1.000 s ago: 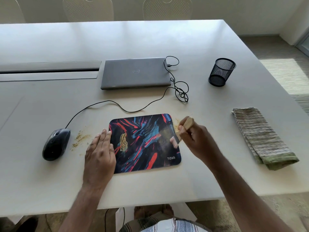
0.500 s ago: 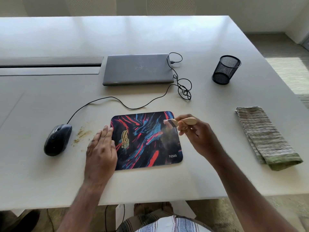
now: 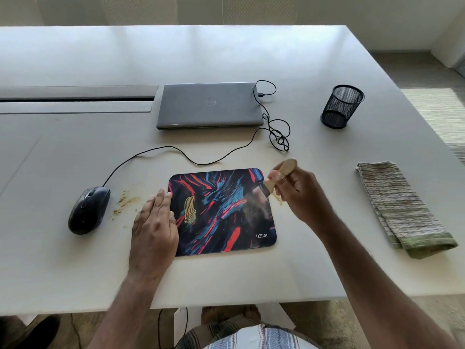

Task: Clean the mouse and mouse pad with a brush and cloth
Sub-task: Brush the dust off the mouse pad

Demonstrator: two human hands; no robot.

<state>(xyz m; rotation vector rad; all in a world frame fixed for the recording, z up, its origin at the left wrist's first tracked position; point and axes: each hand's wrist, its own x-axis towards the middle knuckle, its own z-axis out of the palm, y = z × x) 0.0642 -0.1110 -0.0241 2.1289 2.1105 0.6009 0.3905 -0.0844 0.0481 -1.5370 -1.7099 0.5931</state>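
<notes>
A colourful mouse pad [image 3: 221,212] lies on the white table [image 3: 226,66], with dusty smears on its right part. My left hand [image 3: 154,230] rests flat on the pad's left edge, fingers straight. My right hand [image 3: 299,192] grips a small wooden brush [image 3: 279,176] at the pad's upper right edge, its blurred bristles on the pad. A black corded mouse [image 3: 88,210] sits to the left of the pad. Yellowish crumbs [image 3: 124,201] lie between the mouse and my left hand, and a few [image 3: 278,199] by the brush. A folded striped cloth [image 3: 400,207] lies to the right.
A closed grey laptop [image 3: 208,105] sits behind the pad, with the mouse cable [image 3: 276,132] looped at its right. A black mesh pen cup [image 3: 341,107] stands at the back right. A long cable slot [image 3: 75,99] runs along the table's left.
My right hand has swept the brush from the pad's top right corner down and right along its right edge. My left hand stays on the pad's left edge.
</notes>
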